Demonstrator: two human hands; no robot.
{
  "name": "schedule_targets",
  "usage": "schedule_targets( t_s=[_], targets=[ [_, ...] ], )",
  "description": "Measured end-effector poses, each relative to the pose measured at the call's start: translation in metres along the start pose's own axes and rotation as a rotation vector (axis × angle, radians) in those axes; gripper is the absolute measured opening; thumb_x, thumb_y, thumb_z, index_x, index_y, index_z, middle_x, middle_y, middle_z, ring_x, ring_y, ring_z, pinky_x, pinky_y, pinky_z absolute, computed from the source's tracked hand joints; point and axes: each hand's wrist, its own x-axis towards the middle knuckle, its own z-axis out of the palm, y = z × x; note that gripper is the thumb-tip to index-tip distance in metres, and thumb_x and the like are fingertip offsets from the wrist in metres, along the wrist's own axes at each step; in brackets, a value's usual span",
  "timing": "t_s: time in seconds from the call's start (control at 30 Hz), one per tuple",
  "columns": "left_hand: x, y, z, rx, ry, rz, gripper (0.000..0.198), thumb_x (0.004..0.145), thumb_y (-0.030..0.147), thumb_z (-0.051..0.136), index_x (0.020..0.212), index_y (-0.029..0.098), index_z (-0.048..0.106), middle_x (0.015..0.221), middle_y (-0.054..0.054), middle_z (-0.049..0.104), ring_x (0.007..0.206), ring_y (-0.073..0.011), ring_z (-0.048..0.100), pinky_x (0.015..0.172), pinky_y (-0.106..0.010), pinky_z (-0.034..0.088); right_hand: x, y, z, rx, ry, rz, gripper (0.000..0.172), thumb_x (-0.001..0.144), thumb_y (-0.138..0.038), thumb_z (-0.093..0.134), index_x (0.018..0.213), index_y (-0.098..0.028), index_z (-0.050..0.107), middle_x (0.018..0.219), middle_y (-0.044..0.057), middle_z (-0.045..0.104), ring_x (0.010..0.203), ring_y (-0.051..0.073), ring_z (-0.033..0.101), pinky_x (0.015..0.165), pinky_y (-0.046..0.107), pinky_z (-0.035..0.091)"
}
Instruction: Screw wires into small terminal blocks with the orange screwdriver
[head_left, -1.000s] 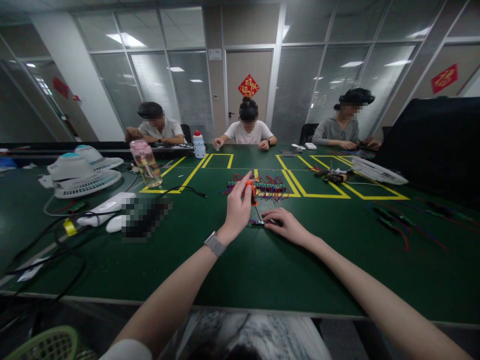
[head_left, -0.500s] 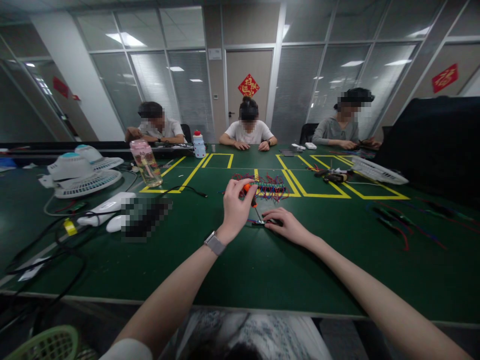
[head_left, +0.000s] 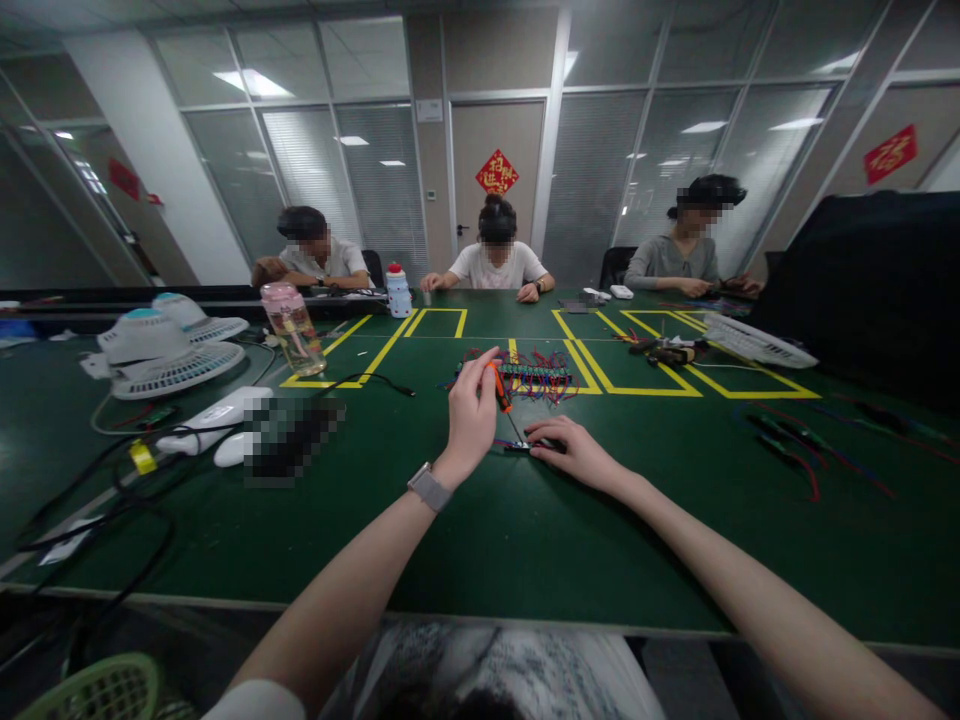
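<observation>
My left hand (head_left: 471,408) is closed around the handle of an orange and black screwdriver (head_left: 502,391), its fingers fairly straight along it. The thin shaft slants down to a small circuit board (head_left: 517,446) on the green table. Whether the tip sits in a screw is too small to make out. With its fingertips, my right hand (head_left: 576,450) grips the board's right end and keeps it against the tabletop; the fingers partly cover it. Just beyond both hands lies a row of small green boards with red and blue wires (head_left: 541,376).
To the left are a pink-lidded bottle (head_left: 294,328), white fans (head_left: 169,355), a white power strip (head_left: 217,420) and black cables. More wired boards (head_left: 787,440) lie at right, near pliers-like tools (head_left: 667,350) and a white keyboard (head_left: 757,342). Three people sit across the table.
My left fingers have straightened and shifted along the screwdriver handle, showing more of it. My right hand and the board have stayed put. The middle person's hand has moved outward to a small cup.
</observation>
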Motion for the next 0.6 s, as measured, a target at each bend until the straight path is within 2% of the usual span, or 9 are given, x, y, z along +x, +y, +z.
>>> schedule_targets(
  t_s=[0.17,0.3,0.37,0.5,0.6],
  targets=[
    [0.0003,-0.0022,0.0002,0.01,0.012,-0.027,0.024,0.091,0.033,0.048,0.105,0.021,0.064,0.101,-0.006,0.063,0.087,-0.0151,0.06,0.075,-0.026,0.048,-0.0001,-0.0001,-0.0002,0.002,-0.005,0.01,0.015,0.081,-0.026,0.064,0.094,-0.023,0.071,0.109,0.007,0.068,0.102,0.024,0.06,0.092,0.041,0.043],
    [0.0001,-0.0035,0.0014,-0.029,0.013,-0.036,0.029,0.095,0.029,0.04,0.114,0.02,0.059,0.109,-0.007,0.063,0.101,-0.0161,0.059,0.089,-0.029,0.045,0.0,0.0003,-0.0002,-0.003,-0.006,0.007,0.015,0.082,-0.027,0.064,0.094,-0.023,0.071,0.108,0.007,0.068,0.101,0.024,0.06,0.093,0.042,0.043],
    [-0.0001,-0.0032,0.0015,-0.044,-0.004,-0.042,0.029,0.094,0.029,0.04,0.116,0.02,0.057,0.109,-0.007,0.064,0.097,-0.0158,0.06,0.086,-0.029,0.046,0.0001,0.0005,0.0,-0.003,-0.007,0.004,0.015,0.082,-0.026,0.064,0.094,-0.023,0.071,0.109,0.006,0.068,0.101,0.024,0.06,0.092,0.041,0.043],
    [-0.0009,0.0013,0.0002,0.034,0.004,-0.012,0.021,0.09,0.032,0.051,0.101,0.02,0.064,0.097,-0.005,0.063,0.083,-0.0147,0.06,0.075,-0.026,0.048,0.0002,0.0003,0.0002,-0.002,-0.006,0.008,0.014,0.081,-0.026,0.065,0.094,-0.023,0.071,0.108,0.006,0.068,0.101,0.024,0.06,0.092,0.041,0.043],
    [-0.001,0.005,-0.0005,0.057,-0.005,0.007,0.025,0.093,0.029,0.045,0.107,0.019,0.062,0.102,-0.007,0.061,0.093,-0.0158,0.058,0.082,-0.028,0.046,0.0002,-0.0005,0.0,-0.002,-0.005,0.004,0.014,0.081,-0.025,0.064,0.094,-0.023,0.071,0.108,0.007,0.068,0.1,0.024,0.06,0.092,0.041,0.043]
  ],
)
